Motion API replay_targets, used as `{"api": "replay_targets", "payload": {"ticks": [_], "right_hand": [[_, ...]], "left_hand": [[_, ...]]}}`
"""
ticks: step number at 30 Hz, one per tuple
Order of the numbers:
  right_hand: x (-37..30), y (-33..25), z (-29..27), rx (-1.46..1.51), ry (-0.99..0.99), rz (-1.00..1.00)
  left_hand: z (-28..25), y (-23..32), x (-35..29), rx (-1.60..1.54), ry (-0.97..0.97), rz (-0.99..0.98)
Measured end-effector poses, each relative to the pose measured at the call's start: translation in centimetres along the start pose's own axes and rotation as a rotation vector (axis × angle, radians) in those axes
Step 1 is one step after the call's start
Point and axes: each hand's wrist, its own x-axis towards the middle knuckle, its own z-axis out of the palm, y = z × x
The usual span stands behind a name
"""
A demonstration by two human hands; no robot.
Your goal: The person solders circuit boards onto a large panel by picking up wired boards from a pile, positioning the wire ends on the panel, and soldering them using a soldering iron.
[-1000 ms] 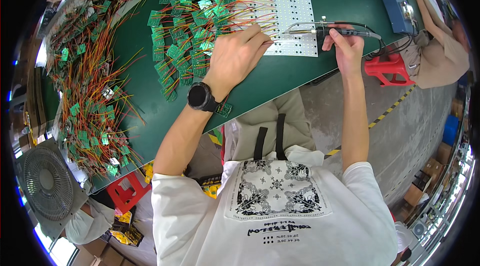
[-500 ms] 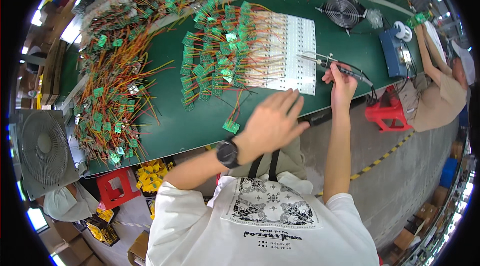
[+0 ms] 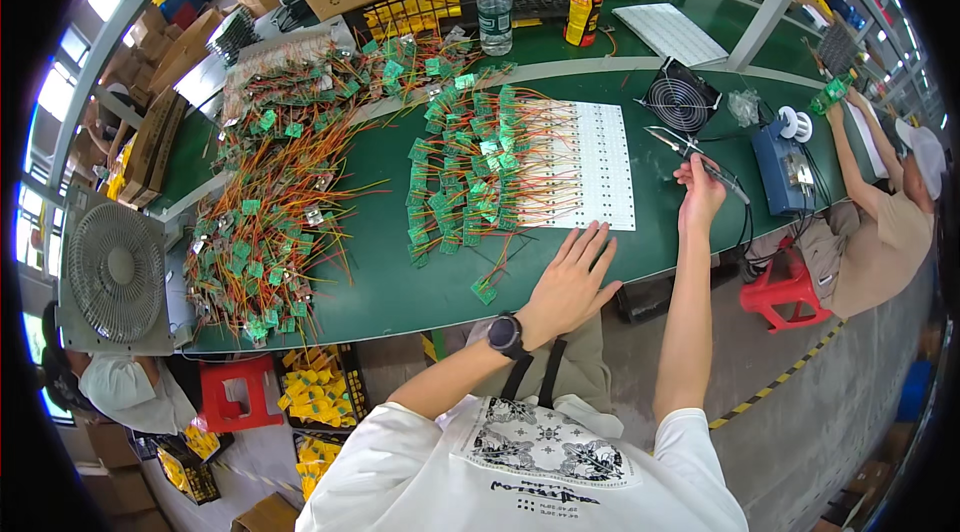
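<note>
My left hand [image 3: 570,284] lies palm down at the near edge of a white perforated board [image 3: 605,167], fingers outstretched and holding nothing. My right hand [image 3: 702,197] is closed around a soldering iron [image 3: 722,175] to the right of the board. The iron's metal tip points up and left, apart from the board. Rows of red and yellow wires [image 3: 545,172] run across the board's left part, with small green circuit boards [image 3: 460,172] at their left ends. One green circuit board [image 3: 484,291] with wires lies nearer me, left of my left hand.
A large heap of wired circuit boards [image 3: 270,242] covers the table's left side. A black fan [image 3: 680,102] and a blue box with a white spool [image 3: 783,172] stand at right. Bottles [image 3: 494,12] stand at the back. A co-worker [image 3: 880,232] sits at far right.
The view has tilted up, showing more of the table's back. My left hand has settled by the board's near edge. My right hand has drawn the iron's tip away from the board.
</note>
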Motion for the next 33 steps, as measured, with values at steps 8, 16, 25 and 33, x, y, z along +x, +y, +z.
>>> {"api": "replay_targets", "payload": {"ticks": [8, 16, 25, 33], "right_hand": [[-0.3, 0.5, 0.0, 0.012, 0.016, -0.021], [0.4, 0.7, -0.6, -0.050, 0.017, -0.066], [0.3, 1.2, -0.9, -0.069, -0.039, -0.028], [0.3, 1.1, -0.6, -0.066, -0.057, -0.038]], "left_hand": [[-5.3, 1.0, -9.7, -0.388, 0.103, -0.025], [-12.1, -4.7, -14.2, 0.129, 0.444, -0.323], [-18.7, -15.0, -15.8, 0.691, 0.561, -0.692], [-20.2, -21.7, -14.7, 0.872, 0.476, -0.829]]}}
